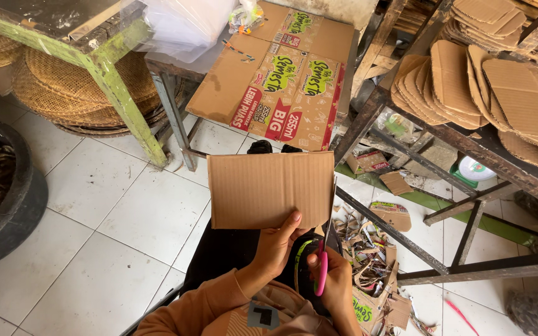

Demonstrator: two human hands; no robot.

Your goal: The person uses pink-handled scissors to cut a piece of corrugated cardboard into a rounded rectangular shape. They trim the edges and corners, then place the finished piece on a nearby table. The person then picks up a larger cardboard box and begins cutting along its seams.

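Observation:
My left hand [278,242] grips the lower edge of a rectangular brown cardboard sheet [269,186], holding it up flat in front of me. To its right, my right hand [334,277] is closed on pink-handled scissors [323,264], whose blades point up at the sheet's lower right corner. Both sleeves are orange, and my dark-trousered legs stretch out under the sheet.
A flattened printed carton [281,74] hangs over a metal table ahead. Stacks of rounded cardboard cutouts [468,87] lie on a dark shelf frame at the right. Cardboard scraps [368,255] litter the floor by my right hand. Woven trays [76,87] and a black tub [7,199] sit at the left.

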